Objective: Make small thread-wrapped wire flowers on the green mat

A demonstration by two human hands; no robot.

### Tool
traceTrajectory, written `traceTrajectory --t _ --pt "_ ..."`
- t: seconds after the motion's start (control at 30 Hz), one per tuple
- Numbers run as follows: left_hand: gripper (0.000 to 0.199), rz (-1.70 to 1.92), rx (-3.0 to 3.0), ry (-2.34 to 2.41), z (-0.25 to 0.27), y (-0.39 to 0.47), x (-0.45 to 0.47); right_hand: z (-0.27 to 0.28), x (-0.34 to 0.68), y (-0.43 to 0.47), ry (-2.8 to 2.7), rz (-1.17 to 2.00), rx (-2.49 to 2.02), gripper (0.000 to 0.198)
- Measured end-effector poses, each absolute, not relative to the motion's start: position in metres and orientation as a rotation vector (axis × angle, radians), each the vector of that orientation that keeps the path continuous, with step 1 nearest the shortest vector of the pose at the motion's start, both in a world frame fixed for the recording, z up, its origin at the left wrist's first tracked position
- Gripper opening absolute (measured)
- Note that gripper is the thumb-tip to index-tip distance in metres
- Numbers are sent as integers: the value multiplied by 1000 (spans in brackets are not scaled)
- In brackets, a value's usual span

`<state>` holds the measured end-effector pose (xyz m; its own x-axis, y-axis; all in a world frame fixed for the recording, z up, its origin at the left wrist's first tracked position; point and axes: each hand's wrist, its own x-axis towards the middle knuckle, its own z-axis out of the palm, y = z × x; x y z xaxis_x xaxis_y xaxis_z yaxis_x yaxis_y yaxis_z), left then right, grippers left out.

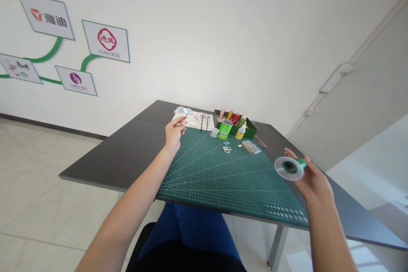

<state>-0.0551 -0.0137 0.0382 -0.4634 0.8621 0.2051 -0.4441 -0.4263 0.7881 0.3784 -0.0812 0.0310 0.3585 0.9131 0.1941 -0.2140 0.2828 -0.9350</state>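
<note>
Clasps green spool [289, 168] in right hand [315, 182]; pinches with left hand [174, 133], cannot tell what; best hold spool steady

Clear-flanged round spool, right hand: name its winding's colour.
The winding is green, shown in the head view.

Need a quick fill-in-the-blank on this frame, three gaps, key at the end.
1. The right hand holds a spool wound with shiny ____ material.
2. The scissors with ____ handles lie on the cutting mat.
3. In the image, the lime-green cylinder stands to the ____ of the yellow-labelled bottle.

Missing words: green; white; left
</note>
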Motion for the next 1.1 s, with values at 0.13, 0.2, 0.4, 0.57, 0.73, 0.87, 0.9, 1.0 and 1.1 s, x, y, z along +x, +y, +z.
traceTrajectory --t 0.13,0.2,0.4,0.57,0.73,0.87,0.9,1.0,1.1 --pt "21 1893 975 878 38 -31 -40 23 370 -75 -937 615 -1085 31" --pt "20 1861 1061 893 41 -40 -34 21 369 -69 -1018 311 -1242 34" --pt "16 1771 1289 885 62 -57 -17 20 375 -49 -1519 -365 -1459 43" --pt "13 1711 1435 814 79 -62 -3 16 377 -32 -1672 -449 -1584 46" --pt "11 1632 1617 768 87 -62 10 15 381 -19 -1749 -399 -1664 46" --pt "10 1545 1730 760 83 -60 17 28 371 -28 -1693 -414 -1701 45" --pt "10 1521 1725 763 81 -59 18 33 365 -33 -1642 -437 -1703 45" --pt "9 1451 1667 759 73 -52 17 48 338 -44 -1547 -396 -1585 40" --pt "10 1400 1601 763 65 -41 15 55 299 -44 -1613 50 -1458 34"
